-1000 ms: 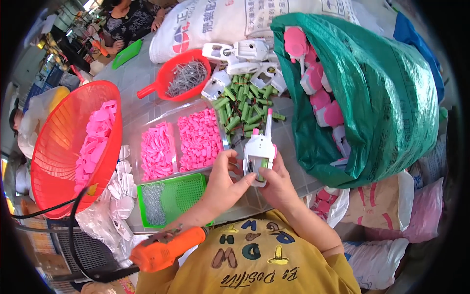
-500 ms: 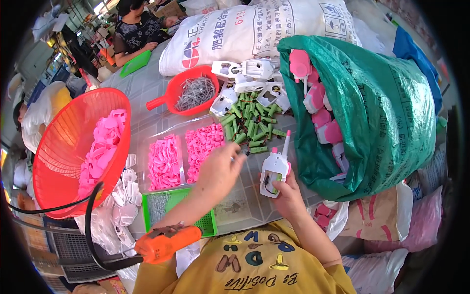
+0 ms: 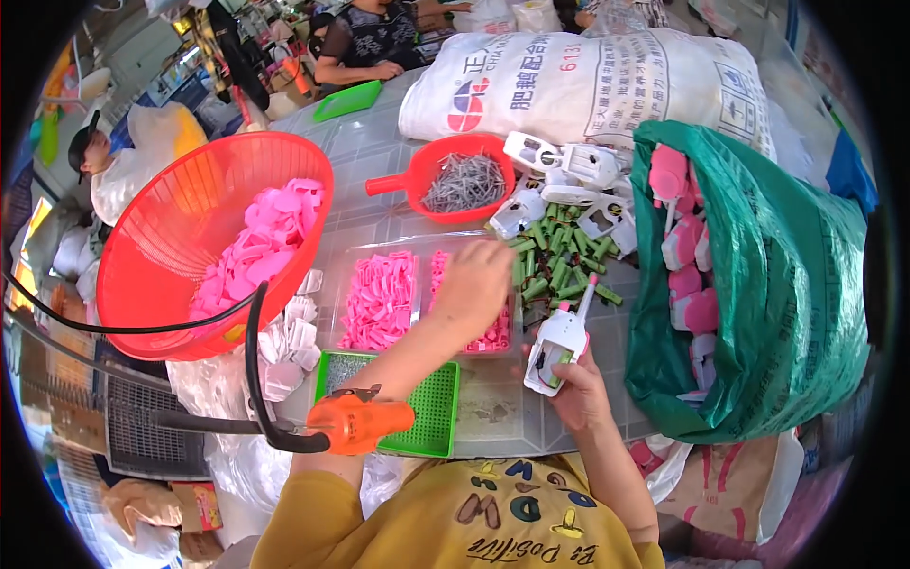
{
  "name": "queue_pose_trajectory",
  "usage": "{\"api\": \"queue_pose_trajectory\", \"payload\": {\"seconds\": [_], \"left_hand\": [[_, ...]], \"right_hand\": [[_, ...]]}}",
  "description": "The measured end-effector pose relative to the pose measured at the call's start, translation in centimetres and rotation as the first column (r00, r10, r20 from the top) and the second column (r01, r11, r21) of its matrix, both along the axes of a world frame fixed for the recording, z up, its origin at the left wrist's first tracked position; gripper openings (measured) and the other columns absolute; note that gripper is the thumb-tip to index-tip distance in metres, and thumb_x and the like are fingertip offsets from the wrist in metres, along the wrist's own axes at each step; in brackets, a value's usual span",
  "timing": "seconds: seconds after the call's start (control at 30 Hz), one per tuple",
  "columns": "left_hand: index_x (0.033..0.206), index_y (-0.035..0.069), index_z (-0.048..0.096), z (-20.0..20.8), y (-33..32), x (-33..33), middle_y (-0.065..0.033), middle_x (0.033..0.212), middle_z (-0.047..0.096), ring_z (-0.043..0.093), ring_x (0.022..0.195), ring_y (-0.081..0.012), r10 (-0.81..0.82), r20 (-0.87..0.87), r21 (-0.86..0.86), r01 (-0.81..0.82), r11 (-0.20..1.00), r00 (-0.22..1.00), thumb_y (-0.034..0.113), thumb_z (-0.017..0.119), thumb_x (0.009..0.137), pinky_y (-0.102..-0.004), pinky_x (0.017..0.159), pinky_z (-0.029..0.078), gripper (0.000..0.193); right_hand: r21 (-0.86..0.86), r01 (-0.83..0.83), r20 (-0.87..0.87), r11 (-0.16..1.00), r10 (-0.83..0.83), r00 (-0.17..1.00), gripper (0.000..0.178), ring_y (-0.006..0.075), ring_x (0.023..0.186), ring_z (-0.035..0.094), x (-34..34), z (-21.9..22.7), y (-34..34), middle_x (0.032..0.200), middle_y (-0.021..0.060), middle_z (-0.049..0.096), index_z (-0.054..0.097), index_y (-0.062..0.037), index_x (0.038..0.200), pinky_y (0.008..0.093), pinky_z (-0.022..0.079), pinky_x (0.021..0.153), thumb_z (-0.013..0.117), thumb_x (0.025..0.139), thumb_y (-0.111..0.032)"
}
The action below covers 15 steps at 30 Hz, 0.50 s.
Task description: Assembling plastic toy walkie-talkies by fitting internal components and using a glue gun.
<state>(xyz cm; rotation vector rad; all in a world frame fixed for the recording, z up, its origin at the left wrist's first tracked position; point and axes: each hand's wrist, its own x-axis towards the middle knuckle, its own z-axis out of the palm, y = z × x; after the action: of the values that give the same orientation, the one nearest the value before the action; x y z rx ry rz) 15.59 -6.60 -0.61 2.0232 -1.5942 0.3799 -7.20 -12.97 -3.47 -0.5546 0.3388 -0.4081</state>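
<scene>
My right hand point(image 3: 580, 387) is closed around a white toy casing point(image 3: 561, 343) with a stick-like antenna. Its open side faces up, showing a green part and dark wiring inside. My left hand point(image 3: 481, 284) hovers over the right compartment of a clear tray point(image 3: 427, 248), above small pink pieces point(image 3: 439, 267). Its fingers point down and are mostly hidden behind the back of the hand. Longer pink pieces point(image 3: 379, 302) fill the left compartment. Beyond the casing lie green wired cylinders point(image 3: 567, 256), with more white casings point(image 3: 590, 166) behind them.
A red scoop point(image 3: 414, 180) holds grey pins. The red basket point(image 3: 142, 237) of pink parts stands left, the green sack point(image 3: 768, 284) of pink-and-white toys right. An orange device point(image 3: 360, 424) on a black cable overlaps my left forearm. A green tray point(image 3: 441, 417) sits nearest me. Across the table sits a person point(image 3: 370, 38).
The view has shifted, so the table's contents appear farther right. My left hand has moved from beside the green cylinders to over the small pink pieces. My right hand still holds the casing.
</scene>
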Motion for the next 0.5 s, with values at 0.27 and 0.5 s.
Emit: {"api": "queue_pose_trajectory", "payload": {"seconds": [0.27, 0.5], "left_hand": [[0.114, 0.006, 0.071, -1.0, 10.4, 11.3, -0.0232, 0.103, 0.072, 0.068, 0.102, -0.0416, 0.55, -0.224, 0.255, -0.496, 0.83, 0.804, 0.013, 0.057, 0.095, -0.0492, 0.089, 0.054, 0.025], [0.113, 0.007, 0.072, -4.0, 9.4, 13.2, -0.0193, 0.108, 0.073, 0.07, 0.102, -0.0374, 0.548, -0.248, 0.337, -0.46, 0.822, 0.799, 0.025, 0.066, 0.093, -0.0471, 0.09, 0.055, 0.027]], "right_hand": [[0.058, 0.02, -0.02, 0.998, -0.019, 1.0, 0.086, 0.0342, 0.123, 0.06, 0.0, -0.4, 0.4, 0.144, 0.0139, 0.053, 0.04, -0.0159, 0.151, 0.0649, 0.052, 0.1, 0.054, 0.069, 0.006], [0.039, 0.005, 0.002, 0.999, -0.005, 1.0, 0.085, 0.0337, 0.122, 0.06, -0.2, -1.6, 0.3, 0.147, 0.0157, 0.051, 0.039, -0.0158, 0.152, 0.0637, 0.054, 0.098, 0.053, 0.071, 0.007]]}}
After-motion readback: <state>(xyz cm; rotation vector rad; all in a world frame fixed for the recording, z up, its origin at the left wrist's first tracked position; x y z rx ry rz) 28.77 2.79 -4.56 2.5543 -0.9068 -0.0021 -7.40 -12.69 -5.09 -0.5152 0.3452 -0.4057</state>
